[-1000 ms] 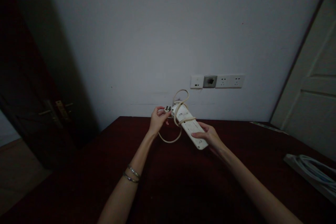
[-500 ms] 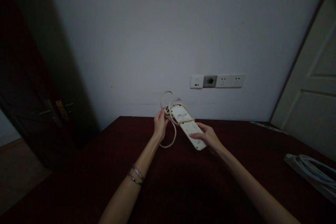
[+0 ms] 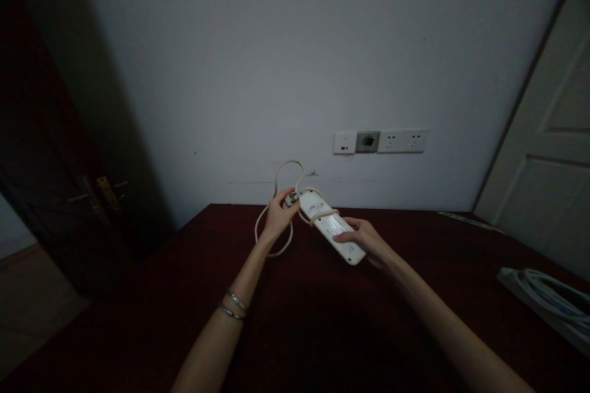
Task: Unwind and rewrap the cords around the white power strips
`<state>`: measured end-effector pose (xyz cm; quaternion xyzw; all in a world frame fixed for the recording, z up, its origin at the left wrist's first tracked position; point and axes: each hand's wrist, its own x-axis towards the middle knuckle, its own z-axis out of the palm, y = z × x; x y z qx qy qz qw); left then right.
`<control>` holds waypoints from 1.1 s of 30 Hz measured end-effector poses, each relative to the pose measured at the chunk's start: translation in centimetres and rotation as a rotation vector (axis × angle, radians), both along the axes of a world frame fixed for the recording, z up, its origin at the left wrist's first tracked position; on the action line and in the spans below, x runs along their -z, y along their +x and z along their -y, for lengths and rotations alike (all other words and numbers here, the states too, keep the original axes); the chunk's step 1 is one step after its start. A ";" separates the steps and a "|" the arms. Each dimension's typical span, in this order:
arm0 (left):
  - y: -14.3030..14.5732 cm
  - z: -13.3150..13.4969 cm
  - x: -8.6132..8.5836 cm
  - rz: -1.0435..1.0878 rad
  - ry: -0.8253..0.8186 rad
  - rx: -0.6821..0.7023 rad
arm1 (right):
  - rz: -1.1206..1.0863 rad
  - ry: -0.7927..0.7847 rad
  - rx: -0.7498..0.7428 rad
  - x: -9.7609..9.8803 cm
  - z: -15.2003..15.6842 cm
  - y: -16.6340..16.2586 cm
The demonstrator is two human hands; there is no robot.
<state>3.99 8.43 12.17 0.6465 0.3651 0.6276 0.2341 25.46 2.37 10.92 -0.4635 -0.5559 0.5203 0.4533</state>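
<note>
While both hands hang above the dark red worktop (image 3: 322, 331), they hold a white power strip (image 3: 329, 227) between them. The strip is long and lies slanted. Its near end sits in the right hand (image 3: 366, 239), and its far end points away and across to the left hand (image 3: 276, 218). The right hand is curled around that near end with the thumb on top. Its fingers under the strip are hidden.

The cream cord (image 3: 322, 216) goes once around the strip close to the left hand. It then makes one loop above that hand and one below it. The left hand pinches the small plug (image 3: 290, 199) just beside the strip's far end, so it is the nearer hand to the plug.

The room is dim, so the plug's pins are hard to see. Far out past the right hand, a second power strip (image 3: 539, 304) is cut off by the picture edge.
</note>
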 end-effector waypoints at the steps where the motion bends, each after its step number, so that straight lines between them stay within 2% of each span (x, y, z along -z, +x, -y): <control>1: 0.1 0.2 0.0 -0.065 0.056 -0.012 | 0.010 -0.011 0.002 0.1 -0.1 -0.2; 4: 0.5 1.4 -0.3 -0.350 0.212 0.002 | 0.049 -0.046 0.004 0.4 -0.2 -0.7; 7: 1.2 2.9 -1.0 -0.681 0.279 0.005 | 0.083 -0.025 0.049 0.4 -0.2 -0.7; 10: 1.8 4.1 -1.8 -0.937 0.253 -0.070 | 0.059 0.000 0.092 0.3 -0.1 -0.5; 14: 1.9 4.6 -2.5 -1.080 0.162 -0.190 | 0.018 0.042 -0.022 -0.3 0.3 -0.1; 17: 1.3 4.9 -2.8 -1.080 0.143 -0.138 | 0.043 0.117 -0.146 -0.8 0.8 -0.1; 20: 0.8 5.3 -3.2 -1.021 0.123 0.034 | 0.052 0.144 -0.228 -1.1 1.2 -0.1; 23: 0.6 5.7 -3.6 -0.908 0.128 0.169 | 0.025 0.142 -0.212 -1.0 1.1 -0.1; 26: 0.6 5.8 -3.8 -0.781 0.162 0.236 | 0.029 0.157 -0.183 -1.2 0.9 0.1; 31: 0.9 5.0 -3.1 -0.519 0.197 0.198 | 0.034 0.204 -0.141 -1.8 0.9 0.9; 33: 0.9 4.4 -2.7 -0.361 0.128 0.247 | 0.036 0.205 -0.109 -2.0 0.9 1.3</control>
